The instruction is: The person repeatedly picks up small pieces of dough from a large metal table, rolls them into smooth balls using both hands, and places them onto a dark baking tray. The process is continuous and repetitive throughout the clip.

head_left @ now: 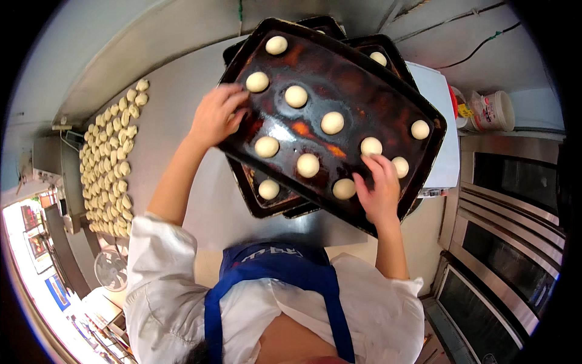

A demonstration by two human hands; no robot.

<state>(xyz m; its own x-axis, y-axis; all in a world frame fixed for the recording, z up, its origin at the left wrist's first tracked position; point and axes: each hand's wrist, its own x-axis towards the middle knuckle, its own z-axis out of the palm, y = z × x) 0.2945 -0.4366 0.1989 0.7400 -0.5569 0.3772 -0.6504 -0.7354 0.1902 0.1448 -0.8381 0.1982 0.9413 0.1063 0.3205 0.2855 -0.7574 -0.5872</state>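
Observation:
A dark baking tray (pixel 313 59) lies askew on top of other trays, with several round, pale dough balls (pixel 296 97) spaced over its shiny surface. My left hand (pixel 220 113) is at the tray's left rim, its fingers curled and blurred; whether something is inside them is hard to see. Over the tray's lower right part is my right hand (pixel 381 189), thumb and fingers apart. Its fingertips reach the lower edge of one dough ball (pixel 371 146), and its thumb is beside another ball (pixel 344 189).
Beneath lies a lower tray (pixel 254 200) bearing dough balls. Many small dough pieces (pixel 107 159) stand in rows at the left of the metal worktable (pixel 182 82). White buckets (pixel 498 111) are at the right, above steel oven doors (pixel 514 182). A fan (pixel 111 270) stands lower left.

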